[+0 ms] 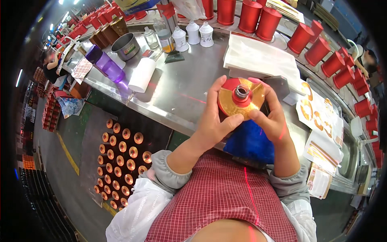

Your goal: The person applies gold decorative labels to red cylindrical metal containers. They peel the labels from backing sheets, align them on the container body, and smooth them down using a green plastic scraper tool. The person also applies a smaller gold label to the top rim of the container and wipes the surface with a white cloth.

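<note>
One red bottle (241, 100) in both hands, open mouth up, at the counter's (183, 80) near edge. Base is hidden, can't tell if it rests on anything.

Grip: both sides grasping the bottle. Left hand (213, 119) wraps its left side, right hand (275, 115) its right. Both thumbs on the near part of the gold label (232, 106) around the neck; bare red shows at far left of that.

Blue pad (252, 143) just below the hands, at the near edge.

Left end of counter: purple bottle (107, 65), metal pot (125, 47); white roll (142, 75) by the near edge. Far edge: three white bottles (193, 33), then white paper stack (260, 55) to the right. Right end: sheet of gold arcs (316, 109).

Row of red bottles (269, 23) beyond the far edge. Gold-topped bottles (131, 164) stand in rows below the near edge, left.
</note>
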Motion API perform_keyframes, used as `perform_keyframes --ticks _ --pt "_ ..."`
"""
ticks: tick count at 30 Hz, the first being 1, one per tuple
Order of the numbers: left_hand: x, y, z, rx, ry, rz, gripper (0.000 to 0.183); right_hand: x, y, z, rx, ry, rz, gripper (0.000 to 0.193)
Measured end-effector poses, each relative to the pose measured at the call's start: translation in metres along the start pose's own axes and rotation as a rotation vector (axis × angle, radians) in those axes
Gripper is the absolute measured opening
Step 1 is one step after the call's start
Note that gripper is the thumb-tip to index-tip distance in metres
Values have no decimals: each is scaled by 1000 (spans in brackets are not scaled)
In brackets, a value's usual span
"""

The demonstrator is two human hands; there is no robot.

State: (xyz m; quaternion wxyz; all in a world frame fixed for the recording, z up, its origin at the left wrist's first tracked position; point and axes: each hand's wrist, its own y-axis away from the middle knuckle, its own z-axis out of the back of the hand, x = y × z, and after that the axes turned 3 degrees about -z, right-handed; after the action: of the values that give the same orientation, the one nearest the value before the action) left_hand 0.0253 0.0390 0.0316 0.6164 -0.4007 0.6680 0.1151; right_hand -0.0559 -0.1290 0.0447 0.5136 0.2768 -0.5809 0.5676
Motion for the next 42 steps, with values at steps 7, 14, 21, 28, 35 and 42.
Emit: perform_keyframes --ticks 7,14,21,28,35,42 --pt "0 -6 3 -1 265 44 74 8 -12 4 58 -303 -238 45" --pt "10 -16 15 86 316 30 70 4 -16 6 23 -303 -254 42" --pt "6 -21 14 107 301 73 72 0 -9 6 -13 -120 -190 46" --pt "8 -22 13 104 303 66 73 -7 -7 9 -37 -155 -224 55" --pt "6 -23 13 102 294 69 74 2 -9 9 -20 -145 -215 57" --pt "8 -22 14 95 282 68 75 8 -9 1 -42 -218 -280 51"
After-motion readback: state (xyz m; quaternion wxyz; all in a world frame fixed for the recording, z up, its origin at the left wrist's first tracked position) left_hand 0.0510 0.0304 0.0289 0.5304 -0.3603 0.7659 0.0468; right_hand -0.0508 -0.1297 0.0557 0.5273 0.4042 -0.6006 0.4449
